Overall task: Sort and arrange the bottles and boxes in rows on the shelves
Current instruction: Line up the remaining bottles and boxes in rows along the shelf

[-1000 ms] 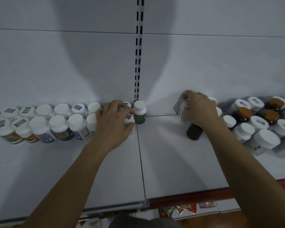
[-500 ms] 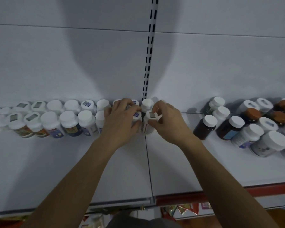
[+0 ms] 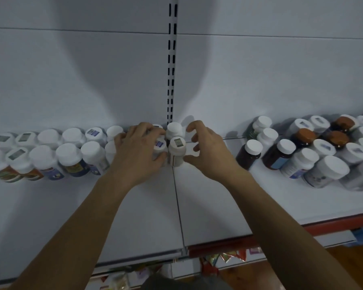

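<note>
Gripping a blue-tagged bottle (image 3: 160, 145), our left hand (image 3: 137, 152) sits just left of the white bottle (image 3: 177, 152); our right hand (image 3: 209, 152), loosely spread, hovers just right of it, jumbled bottles (image 3: 306, 159) beyond.

White metal shelf (image 3: 134, 216): double row of white-capped plastic bottles (image 3: 71, 151) along the far left, its right end under the left hand (image 3: 138, 151); right hand (image 3: 208, 151) just beside it, before the slotted upright (image 3: 171, 80); loose cluster of mixed-cap bottles (image 3: 306, 155) far right.

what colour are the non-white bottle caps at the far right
Orange-brown round caps, on dark bottles; the head view shows them.
</note>
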### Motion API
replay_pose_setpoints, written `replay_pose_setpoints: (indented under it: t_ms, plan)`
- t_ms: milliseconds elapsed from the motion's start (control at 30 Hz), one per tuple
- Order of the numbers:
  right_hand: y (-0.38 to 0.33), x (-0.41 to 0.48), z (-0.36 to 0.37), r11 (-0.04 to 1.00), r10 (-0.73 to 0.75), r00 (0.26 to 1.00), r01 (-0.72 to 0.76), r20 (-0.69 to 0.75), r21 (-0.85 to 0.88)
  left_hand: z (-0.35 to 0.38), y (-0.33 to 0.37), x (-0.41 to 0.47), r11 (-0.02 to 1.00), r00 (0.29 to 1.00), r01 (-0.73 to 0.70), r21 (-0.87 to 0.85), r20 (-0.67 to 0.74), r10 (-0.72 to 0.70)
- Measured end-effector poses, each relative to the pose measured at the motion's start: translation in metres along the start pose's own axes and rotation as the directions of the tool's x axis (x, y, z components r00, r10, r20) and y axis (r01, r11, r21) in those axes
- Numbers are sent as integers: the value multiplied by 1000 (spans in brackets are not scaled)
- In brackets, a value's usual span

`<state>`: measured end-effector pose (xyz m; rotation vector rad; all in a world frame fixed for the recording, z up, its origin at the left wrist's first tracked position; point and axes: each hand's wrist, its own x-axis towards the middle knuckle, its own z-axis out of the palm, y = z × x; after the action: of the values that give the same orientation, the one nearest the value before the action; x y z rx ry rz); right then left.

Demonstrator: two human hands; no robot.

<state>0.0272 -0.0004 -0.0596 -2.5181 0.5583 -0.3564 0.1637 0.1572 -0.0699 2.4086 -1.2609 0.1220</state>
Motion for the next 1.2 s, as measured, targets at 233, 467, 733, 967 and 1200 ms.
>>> replay_pose_setpoints:
  t_ms: [233,467,733,967,1200]
  plan:
    - [39,-14,-80,906,-29,999,9,-42,-423,-12,12,23,1000,1000,-4,23,-8,4]
    - [111,-32,-139,874,111,992,-126,-60,-470,0,61,51,998,997,-57,33,-47,58]
    - [169,-43,-183,906,65,998,-69,-24,-417,30,166,65,990,990,-140,-22,30,141]
    - [212,-59,-208,935,8,1000,-13,-18,-353,68,223,67,993,966,-58,-106,244,82]
    - [222,-66,-197,923,-24,999,31,23,-384,112,234,48,975,993,80,-209,99,-60]
